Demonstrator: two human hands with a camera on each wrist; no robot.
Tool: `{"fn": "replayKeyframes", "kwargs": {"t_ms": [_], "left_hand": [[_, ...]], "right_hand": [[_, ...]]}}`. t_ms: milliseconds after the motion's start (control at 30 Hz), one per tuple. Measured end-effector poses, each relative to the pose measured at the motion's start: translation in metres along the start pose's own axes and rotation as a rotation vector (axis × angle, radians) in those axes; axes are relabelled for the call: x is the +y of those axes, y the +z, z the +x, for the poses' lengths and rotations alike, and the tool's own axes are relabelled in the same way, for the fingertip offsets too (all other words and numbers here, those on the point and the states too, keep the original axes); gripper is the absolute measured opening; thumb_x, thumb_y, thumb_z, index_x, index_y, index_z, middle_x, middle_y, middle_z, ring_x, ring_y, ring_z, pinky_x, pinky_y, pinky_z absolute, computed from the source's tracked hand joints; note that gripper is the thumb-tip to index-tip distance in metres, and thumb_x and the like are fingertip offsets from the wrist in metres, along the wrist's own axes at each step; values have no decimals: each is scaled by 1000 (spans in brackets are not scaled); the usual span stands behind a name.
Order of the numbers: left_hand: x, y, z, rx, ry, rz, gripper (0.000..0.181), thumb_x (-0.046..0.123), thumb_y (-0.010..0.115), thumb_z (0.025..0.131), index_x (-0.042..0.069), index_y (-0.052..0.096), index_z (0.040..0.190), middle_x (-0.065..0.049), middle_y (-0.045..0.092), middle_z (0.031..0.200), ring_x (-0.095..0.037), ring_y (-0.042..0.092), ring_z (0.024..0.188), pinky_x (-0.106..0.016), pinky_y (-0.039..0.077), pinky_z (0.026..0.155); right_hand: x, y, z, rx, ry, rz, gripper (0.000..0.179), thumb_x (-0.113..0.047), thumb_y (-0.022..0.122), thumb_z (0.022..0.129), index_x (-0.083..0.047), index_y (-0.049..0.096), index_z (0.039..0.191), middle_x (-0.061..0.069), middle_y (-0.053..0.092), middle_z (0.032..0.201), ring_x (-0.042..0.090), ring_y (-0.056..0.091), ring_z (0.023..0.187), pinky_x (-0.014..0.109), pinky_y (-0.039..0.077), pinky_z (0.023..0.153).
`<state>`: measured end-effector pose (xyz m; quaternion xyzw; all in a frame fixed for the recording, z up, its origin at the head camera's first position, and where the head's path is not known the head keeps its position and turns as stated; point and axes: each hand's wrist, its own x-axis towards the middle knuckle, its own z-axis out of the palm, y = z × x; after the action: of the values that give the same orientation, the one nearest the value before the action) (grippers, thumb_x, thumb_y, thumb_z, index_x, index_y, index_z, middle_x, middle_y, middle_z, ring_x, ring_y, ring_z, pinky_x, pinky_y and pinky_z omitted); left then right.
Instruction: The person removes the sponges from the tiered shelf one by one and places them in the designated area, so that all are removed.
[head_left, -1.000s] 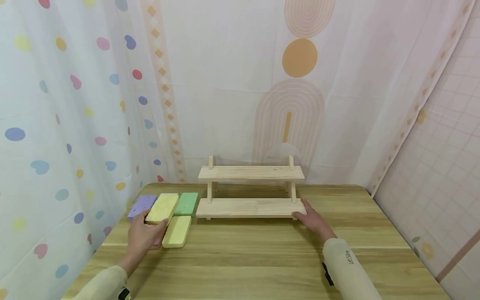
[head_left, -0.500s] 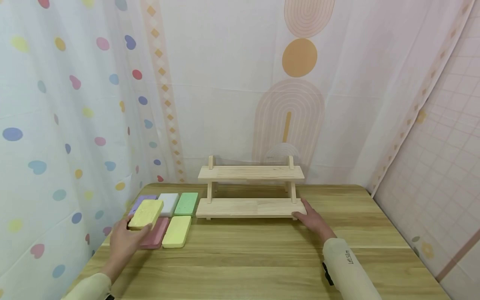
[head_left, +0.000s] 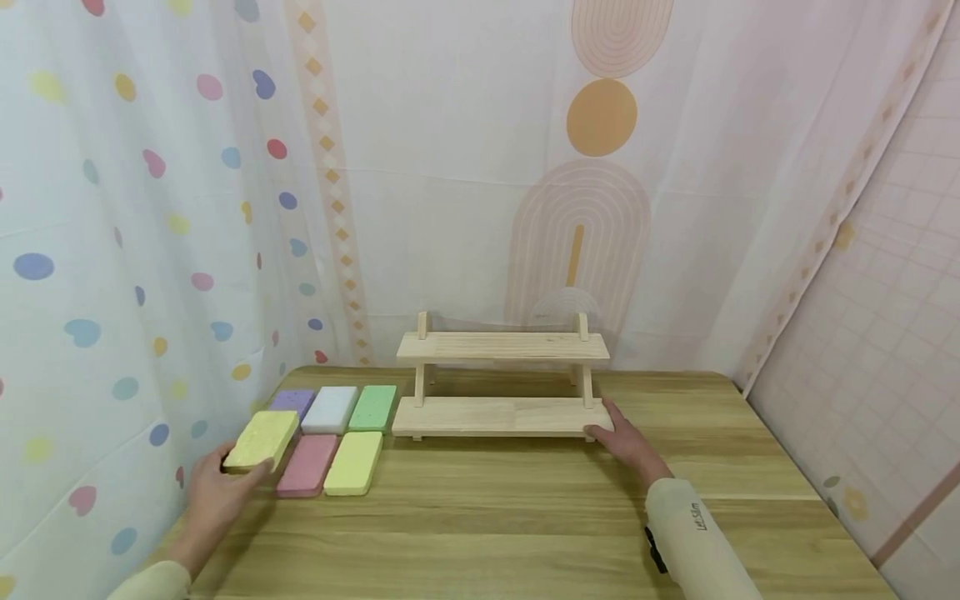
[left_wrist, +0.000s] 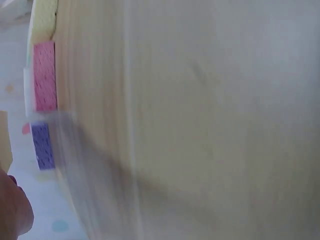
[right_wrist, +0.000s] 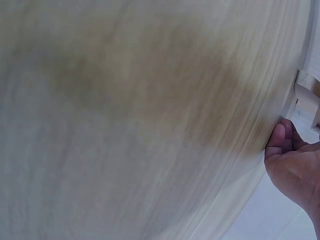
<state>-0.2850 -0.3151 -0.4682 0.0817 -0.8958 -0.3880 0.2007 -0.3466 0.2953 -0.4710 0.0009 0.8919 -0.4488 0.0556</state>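
At the table's left side, my left hand (head_left: 213,492) holds a yellow sponge (head_left: 262,440) by its edges, thumb on the near right side. The sponge is raised, left of the pink sponge (head_left: 309,465) and overlapping the purple sponge (head_left: 292,400) in the head view. Only a pale corner of it (left_wrist: 4,142) shows in the left wrist view. My right hand (head_left: 628,442) grips the right end of the lower board of a two-tier wooden shelf (head_left: 502,415), thumb at the front edge. Curled fingers (right_wrist: 285,134) show by the wood in the right wrist view.
Lying flat beside the pink sponge is a second yellow sponge (head_left: 354,463). Behind them are a white sponge (head_left: 330,408) and a green sponge (head_left: 373,408), the green one close to the shelf's left end. Patterned curtains (head_left: 450,208) hang behind the wooden table (head_left: 525,517).
My left hand has carried the yellow sponge leftward and toward me, off the others, so the white and pink sponges now show fully. My right hand has stayed on the shelf.
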Motion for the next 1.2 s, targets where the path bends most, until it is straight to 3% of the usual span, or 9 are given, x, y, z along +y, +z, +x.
{"fn": "replayKeyframes", "kwargs": {"t_ms": [67, 300, 400, 467, 567, 667, 800, 1200], "left_hand": [[-5, -3, 0, 11, 16, 18, 76, 31, 73, 87, -20, 41, 133, -42, 47, 126, -54, 41, 116, -63, 12, 111], [-19, -7, -2, 9, 68, 55, 70, 31, 73, 88, -19, 46, 128, -44, 51, 121, -56, 45, 108, -59, 14, 112], [-23, -6, -4, 3, 99, 51, 64, 30, 73, 88, -16, 49, 124, -45, 53, 117, -59, 49, 106, -60, -1, 115], [-26, -6, -5, 1, 105, 49, 61, 30, 74, 88, -14, 50, 123, -43, 55, 115, -58, 51, 104, -63, 6, 114], [-28, -6, -5, -28, 64, 36, 65, 32, 73, 89, -14, 48, 129, -44, 51, 122, -58, 49, 109, -65, 15, 111], [-28, -7, -4, -86, -17, 33, 80, 38, 70, 91, -17, 38, 139, -46, 40, 134, -60, 40, 120, -66, 24, 106], [-28, -7, -2, -142, -90, 42, 92, 43, 68, 92, -21, 27, 143, -46, 31, 140, -60, 32, 127, -66, 27, 105], [-31, -1, -1, -146, -125, 69, 91, 40, 70, 90, -24, 28, 140, -47, 33, 138, -58, 33, 128, -62, 27, 107]], "right_hand": [[0, 0, 0, 0, -1, -1, 87, -46, 54, 98, -8, 5, 159, 28, 9, 160, 49, 10, 145, 64, 15, 113], [0, 0, 0, -2, -7, 5, 88, -45, 54, 98, -7, 4, 159, 28, 8, 161, 48, 10, 145, 63, 15, 113], [0, 0, 0, -2, -6, 5, 87, -45, 54, 98, -7, 4, 159, 28, 8, 161, 48, 10, 145, 63, 15, 114], [0, 0, 0, -1, -4, 2, 87, -45, 54, 98, -7, 5, 159, 28, 8, 160, 49, 10, 145, 63, 15, 113], [0, 0, 0, -2, -2, 3, 87, -45, 54, 98, -8, 5, 159, 28, 9, 160, 49, 10, 145, 64, 16, 113], [-1, 0, -1, -4, 0, 4, 88, -46, 55, 98, -8, 5, 159, 28, 9, 160, 49, 10, 145, 64, 16, 113], [-1, -1, -1, -3, -2, 7, 87, -46, 54, 98, -8, 5, 159, 28, 9, 161, 48, 10, 145, 64, 16, 113], [-1, -1, -1, -3, -3, 12, 87, -46, 54, 98, -8, 4, 159, 28, 7, 161, 48, 9, 146, 64, 14, 114]]}}
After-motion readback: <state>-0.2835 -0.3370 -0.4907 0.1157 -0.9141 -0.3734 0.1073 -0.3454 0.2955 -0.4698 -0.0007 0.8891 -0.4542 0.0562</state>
